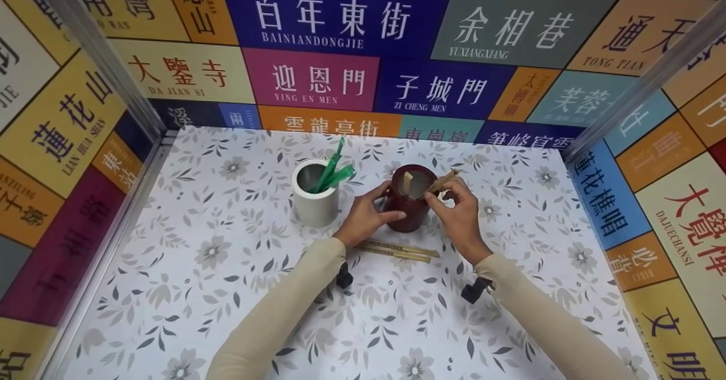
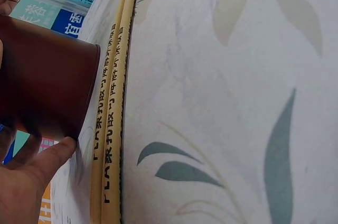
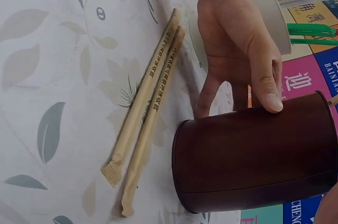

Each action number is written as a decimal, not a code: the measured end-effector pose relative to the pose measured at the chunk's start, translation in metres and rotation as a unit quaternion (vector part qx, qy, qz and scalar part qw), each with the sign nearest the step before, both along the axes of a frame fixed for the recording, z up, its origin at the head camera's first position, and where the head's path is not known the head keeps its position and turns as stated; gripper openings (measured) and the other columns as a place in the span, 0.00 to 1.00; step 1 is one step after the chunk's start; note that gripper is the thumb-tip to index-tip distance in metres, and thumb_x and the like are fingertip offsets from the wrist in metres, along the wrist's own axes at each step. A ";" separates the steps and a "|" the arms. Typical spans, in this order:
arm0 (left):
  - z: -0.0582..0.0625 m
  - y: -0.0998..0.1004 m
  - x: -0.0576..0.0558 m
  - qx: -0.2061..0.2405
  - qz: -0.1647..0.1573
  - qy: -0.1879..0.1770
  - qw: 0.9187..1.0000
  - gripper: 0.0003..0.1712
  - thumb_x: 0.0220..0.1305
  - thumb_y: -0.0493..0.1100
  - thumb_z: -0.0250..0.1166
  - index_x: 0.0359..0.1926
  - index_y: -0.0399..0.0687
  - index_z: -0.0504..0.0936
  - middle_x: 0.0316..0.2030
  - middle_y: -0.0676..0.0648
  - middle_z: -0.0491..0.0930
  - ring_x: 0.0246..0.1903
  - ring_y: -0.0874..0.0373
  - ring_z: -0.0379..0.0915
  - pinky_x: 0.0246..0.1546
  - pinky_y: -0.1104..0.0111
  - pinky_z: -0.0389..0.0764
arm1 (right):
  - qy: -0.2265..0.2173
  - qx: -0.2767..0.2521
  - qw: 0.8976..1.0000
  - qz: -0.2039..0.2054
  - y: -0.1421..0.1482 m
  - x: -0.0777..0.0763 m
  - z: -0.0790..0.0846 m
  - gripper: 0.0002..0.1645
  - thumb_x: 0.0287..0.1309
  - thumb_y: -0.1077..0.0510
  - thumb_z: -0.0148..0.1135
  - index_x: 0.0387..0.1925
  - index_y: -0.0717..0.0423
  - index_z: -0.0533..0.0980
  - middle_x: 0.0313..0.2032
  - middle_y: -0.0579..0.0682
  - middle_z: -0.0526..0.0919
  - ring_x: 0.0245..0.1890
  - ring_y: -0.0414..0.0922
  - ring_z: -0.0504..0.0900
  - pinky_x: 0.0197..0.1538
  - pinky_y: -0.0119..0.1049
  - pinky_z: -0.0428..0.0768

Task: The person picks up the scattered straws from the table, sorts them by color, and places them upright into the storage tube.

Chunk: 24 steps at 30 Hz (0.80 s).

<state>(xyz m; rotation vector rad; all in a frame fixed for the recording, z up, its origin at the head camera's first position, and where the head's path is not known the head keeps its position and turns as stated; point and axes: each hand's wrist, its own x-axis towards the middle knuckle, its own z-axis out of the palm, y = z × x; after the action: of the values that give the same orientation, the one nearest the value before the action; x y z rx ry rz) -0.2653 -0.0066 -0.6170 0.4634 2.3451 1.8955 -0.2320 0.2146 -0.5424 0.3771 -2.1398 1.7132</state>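
Note:
A dark red cylindrical cup [image 1: 407,214] stands upright on the table, gripped at its side by my left hand [image 1: 363,216], thumb in front and fingers behind. My right hand [image 1: 462,215] pinches a paper-wrapped straw [image 1: 444,181] at the cup's right rim; this straw slants, and its crimped upper end points right. Inside the cup another straw [image 1: 407,182] leans against the wall. Two more wrapped straws [image 3: 153,108], with dark printing along them, lie side by side in front of the cup. The right fingers are mostly out of sight in the wrist views.
A white cup [image 1: 316,201] holding green-wrapped items [image 1: 334,173] stands left of the red one. The flower-patterned tabletop [image 1: 210,306] is bordered by panels [image 1: 329,17] with printed signs at the back and both sides.

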 end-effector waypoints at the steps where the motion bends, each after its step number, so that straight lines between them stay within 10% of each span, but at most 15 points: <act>1: 0.000 0.000 0.000 -0.002 0.001 -0.003 1.000 0.51 0.65 0.56 0.83 0.83 0.58 0.71 0.76 0.55 0.76 0.76 0.59 0.70 0.78 0.54 0.71 | 0.004 0.000 1.000 0.002 -0.002 0.004 0.003 0.05 0.66 0.76 0.72 0.42 0.74 0.83 0.48 0.67 0.83 0.50 0.48 0.80 0.51 0.51 0.73; 6: 0.002 0.000 0.002 -0.016 0.004 -0.017 1.000 0.53 0.64 0.58 0.83 0.84 0.57 0.69 0.77 0.54 0.75 0.77 0.58 0.70 0.79 0.54 0.70 | 0.028 -0.009 1.000 0.001 -0.007 0.023 0.009 0.12 0.65 0.77 0.71 0.48 0.80 0.80 0.51 0.73 0.79 0.50 0.52 0.78 0.50 0.37 0.74; 19: 0.001 0.001 0.001 -0.017 0.006 -0.005 1.000 0.51 0.64 0.57 0.83 0.83 0.58 0.71 0.76 0.53 0.76 0.76 0.57 0.70 0.80 0.52 0.69 | 0.009 0.008 1.000 0.004 -0.014 0.056 -0.025 0.13 0.64 0.77 0.72 0.49 0.77 0.82 0.48 0.72 0.83 0.49 0.53 0.80 0.51 0.52 0.74; 24: 0.001 0.001 0.001 -0.020 0.008 -0.009 1.000 0.52 0.65 0.56 0.83 0.84 0.56 0.70 0.77 0.52 0.75 0.77 0.56 0.70 0.79 0.52 0.69 | -0.001 0.039 0.999 0.011 -0.020 0.065 -0.041 0.12 0.60 0.78 0.75 0.45 0.70 0.87 0.45 0.66 0.88 0.49 0.51 0.82 0.52 0.42 0.76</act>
<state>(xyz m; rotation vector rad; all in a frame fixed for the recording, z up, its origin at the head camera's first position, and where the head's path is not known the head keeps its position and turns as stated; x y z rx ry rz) -0.2646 -0.0052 -0.6164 0.4240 2.3766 1.8485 -0.1667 0.1950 -0.5830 0.4206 -2.2177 1.6458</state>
